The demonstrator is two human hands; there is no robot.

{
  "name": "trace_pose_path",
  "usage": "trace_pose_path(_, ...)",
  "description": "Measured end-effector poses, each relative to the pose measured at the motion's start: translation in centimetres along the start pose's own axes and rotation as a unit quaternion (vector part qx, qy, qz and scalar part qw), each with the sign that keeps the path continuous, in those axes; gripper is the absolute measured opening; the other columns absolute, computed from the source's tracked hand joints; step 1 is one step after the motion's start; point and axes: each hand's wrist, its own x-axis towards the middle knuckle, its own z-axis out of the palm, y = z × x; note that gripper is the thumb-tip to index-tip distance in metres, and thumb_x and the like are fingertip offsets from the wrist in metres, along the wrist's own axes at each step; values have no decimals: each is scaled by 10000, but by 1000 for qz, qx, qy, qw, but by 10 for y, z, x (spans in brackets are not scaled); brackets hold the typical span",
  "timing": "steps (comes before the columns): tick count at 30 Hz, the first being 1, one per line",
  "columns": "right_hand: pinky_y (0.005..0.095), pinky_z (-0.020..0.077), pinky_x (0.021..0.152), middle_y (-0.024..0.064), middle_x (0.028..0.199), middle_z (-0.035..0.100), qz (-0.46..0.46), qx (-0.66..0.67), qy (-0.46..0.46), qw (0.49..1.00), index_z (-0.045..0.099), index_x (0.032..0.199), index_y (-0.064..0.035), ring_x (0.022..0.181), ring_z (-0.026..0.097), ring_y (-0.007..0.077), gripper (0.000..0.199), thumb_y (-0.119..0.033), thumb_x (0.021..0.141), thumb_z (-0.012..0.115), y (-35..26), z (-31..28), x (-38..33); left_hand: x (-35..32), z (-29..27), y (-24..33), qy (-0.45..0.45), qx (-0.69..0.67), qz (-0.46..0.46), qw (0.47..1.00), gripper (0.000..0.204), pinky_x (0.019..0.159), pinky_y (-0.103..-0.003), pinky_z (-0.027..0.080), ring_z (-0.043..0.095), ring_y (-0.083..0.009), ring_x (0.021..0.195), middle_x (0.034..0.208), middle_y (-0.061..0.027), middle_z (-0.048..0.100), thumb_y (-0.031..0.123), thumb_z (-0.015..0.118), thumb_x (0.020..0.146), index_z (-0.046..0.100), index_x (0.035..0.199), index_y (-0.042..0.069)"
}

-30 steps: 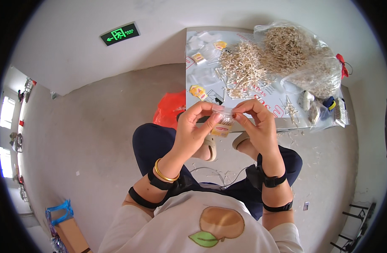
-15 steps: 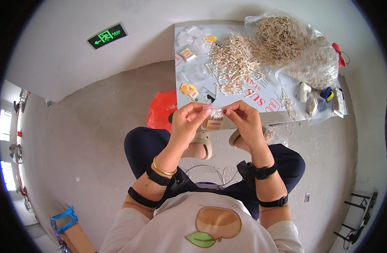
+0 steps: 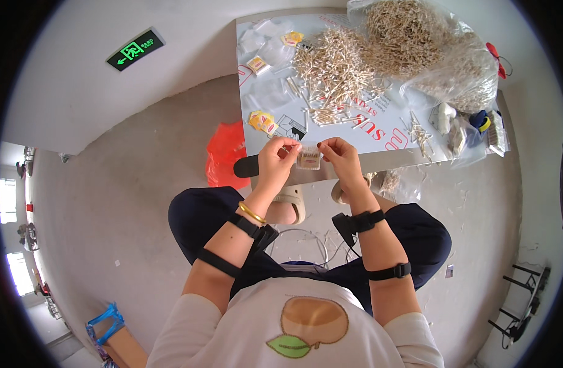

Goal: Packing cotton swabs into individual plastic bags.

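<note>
My left hand (image 3: 277, 161) and my right hand (image 3: 341, 158) hold a small clear bag of cotton swabs (image 3: 308, 160) between them, just off the near edge of the table. Each hand pinches one upper corner with thumb and fingers. A printed card shows through the bag's plastic. Beyond my hands, a loose pile of cotton swabs (image 3: 333, 64) lies on the table, with a short row of swabs (image 3: 330, 116) at its near side. Left of these are yellow printed cards (image 3: 262, 121), flat clear bags (image 3: 268, 93) and a small filled packet (image 3: 257, 65).
A large clear sack of swabs (image 3: 407, 40) occupies the table's far right. Rolls of tape (image 3: 478, 120) and a white object (image 3: 444, 118) sit near the right corner. A red plastic bag (image 3: 226, 156) hangs left of the table (image 3: 355, 142). A cardboard box (image 3: 123, 346) stands lower left.
The whole view has shifted slightly. Both hands still pinch the small bag, which has tilted, so its card shows at a different angle.
</note>
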Motion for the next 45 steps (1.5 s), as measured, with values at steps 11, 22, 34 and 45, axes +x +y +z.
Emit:
trace_pose_path(11, 243, 537, 695, 35, 842, 704, 63, 9, 54, 997, 690, 970, 4, 739, 653, 100, 128, -110, 956, 747, 72, -5, 23, -9, 32, -64, -36, -141, -147, 978, 149, 635, -227, 522, 701, -92, 728, 792, -18, 701, 122, 745, 955, 651, 930, 9)
trace_pose_path(22, 287, 522, 616, 73, 749, 708, 18, -184, 52, 981, 671, 891, 17, 664, 664, 127, 281, -208, 866, 838, 73, -3, 42, 21, 29, -67, -81, -6, -105, 991, 291, 527, -291, 496, 660, -127, 604, 753, -71, 675, 177, 815, 893, 571, 847, 26)
trace_pose_path(34, 259, 564, 659, 86, 830, 733, 65, -73, 5, 995, 678, 961, 50, 713, 707, 130, 195, -134, 967, 741, 46, -15, 33, 35, 1, -44, -174, -57, -203, 962, 163, 600, -275, 551, 699, -109, 734, 831, -35, 711, 158, 746, 965, 701, 953, 2)
trace_pose_path(45, 280, 513, 766, 26, 874, 644, -148, -122, -71, 979, 675, 951, 7, 835, 639, 115, 137, -98, 945, 762, -131, 2, -53, -3, -63, 123, -141, -71, -6, 987, 209, 636, -197, 399, 466, -19, 702, 803, 54, 633, 226, 738, 986, 698, 970, 22)
